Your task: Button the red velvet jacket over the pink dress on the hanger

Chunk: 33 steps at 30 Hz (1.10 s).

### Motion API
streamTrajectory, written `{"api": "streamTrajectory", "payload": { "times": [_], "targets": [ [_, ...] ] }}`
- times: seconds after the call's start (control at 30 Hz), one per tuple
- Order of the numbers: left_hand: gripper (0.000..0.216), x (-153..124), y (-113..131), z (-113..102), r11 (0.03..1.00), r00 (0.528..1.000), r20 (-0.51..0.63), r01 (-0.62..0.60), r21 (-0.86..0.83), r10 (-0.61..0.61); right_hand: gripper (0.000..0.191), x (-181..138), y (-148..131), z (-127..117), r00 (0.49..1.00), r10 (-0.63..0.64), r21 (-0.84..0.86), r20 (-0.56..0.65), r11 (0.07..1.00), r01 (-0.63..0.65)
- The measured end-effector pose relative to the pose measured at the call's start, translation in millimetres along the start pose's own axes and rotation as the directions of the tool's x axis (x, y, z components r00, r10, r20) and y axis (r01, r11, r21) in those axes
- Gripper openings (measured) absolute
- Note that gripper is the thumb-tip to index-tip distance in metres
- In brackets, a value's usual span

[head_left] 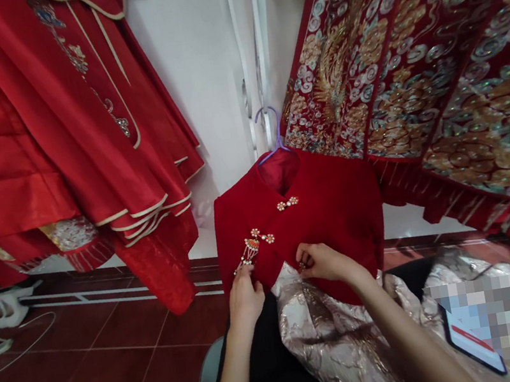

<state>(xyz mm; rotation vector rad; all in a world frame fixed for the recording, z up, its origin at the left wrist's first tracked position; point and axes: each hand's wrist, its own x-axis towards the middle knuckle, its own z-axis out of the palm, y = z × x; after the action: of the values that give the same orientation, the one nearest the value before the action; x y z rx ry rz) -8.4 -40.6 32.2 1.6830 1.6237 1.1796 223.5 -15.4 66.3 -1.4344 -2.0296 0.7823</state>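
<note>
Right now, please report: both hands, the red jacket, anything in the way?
Left hand at beaded tassel; right hand at lower front edge. Red jacket on purple hanger. Pale brocade bunched below, possibly in the way.

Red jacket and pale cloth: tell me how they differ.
The red jacket is a plain deep red; the pale cloth is shiny and patterned. The jacket hangs spread on a purple hanger, while the cloth lies in loose folds below. The jacket's front bears flower-shaped fasteners; none show on the cloth. Both are fabric.
</note>
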Motion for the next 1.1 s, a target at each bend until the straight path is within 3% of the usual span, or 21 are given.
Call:
{"api": "streamTrajectory", "payload": {
  "times": [0.13, 0.3, 0.47, 0.6, 0.77, 0.97, 1.1],
  "targets": [
    [0.027, 7.7, -7.7, -4.6, 0.985, 0.993, 0.091, 0.091, -0.148, -0.078, 0.024, 6.8, -2.3, 8.9, 0.993, 0.087, -0.047, 0.075, 0.995, -0.084],
    [0.029, 9.1, -10.2, -6.3, 0.921, 0.982, 0.104, 0.186, -0.342, -0.159, 0.020, 1.2, -11.2, -7.4, 0.977, 0.156, -0.091, 0.146, 0.985, -0.144],
    [0.028, 1.2, 12.4, -4.8, 0.851, 0.971, 0.205, 0.207, -0.483, -0.120, 0.021, -25.5, -42.7, -36.1, 0.966, 0.008, 0.001, 0.260, 1.000, -0.009],
    [0.028, -5.2, 24.7, 9.1, 0.797, 0.954, 0.287, 0.242, -0.553, -0.090, 0.018, -33.3, -61.8, -36.9, 0.958, -0.126, 0.134, 0.259, 0.987, 0.093],
    [0.024, -8.5, 18.5, 22.0, 0.835, 0.972, 0.202, 0.211, -0.508, -0.123, 0.020, -10.7, -49.8, -4.3, 0.972, -0.206, 0.040, 0.118, 0.979, 0.202],
    [0.012, -11.6, 17.7, 20.8, 0.975, 0.997, 0.068, -0.026, -0.221, 0.042, 0.020, 3.8, -29.6, 12.7, 0.968, -0.208, 0.034, 0.140, 0.978, 0.205],
    [0.017, -12.6, 19.4, 24.9, 0.933, 0.994, 0.107, 0.066, -0.353, -0.030, 0.017, 1.4, -30.9, 8.5, 0.965, -0.215, 0.086, 0.151, 0.975, 0.204]
  ]
}}
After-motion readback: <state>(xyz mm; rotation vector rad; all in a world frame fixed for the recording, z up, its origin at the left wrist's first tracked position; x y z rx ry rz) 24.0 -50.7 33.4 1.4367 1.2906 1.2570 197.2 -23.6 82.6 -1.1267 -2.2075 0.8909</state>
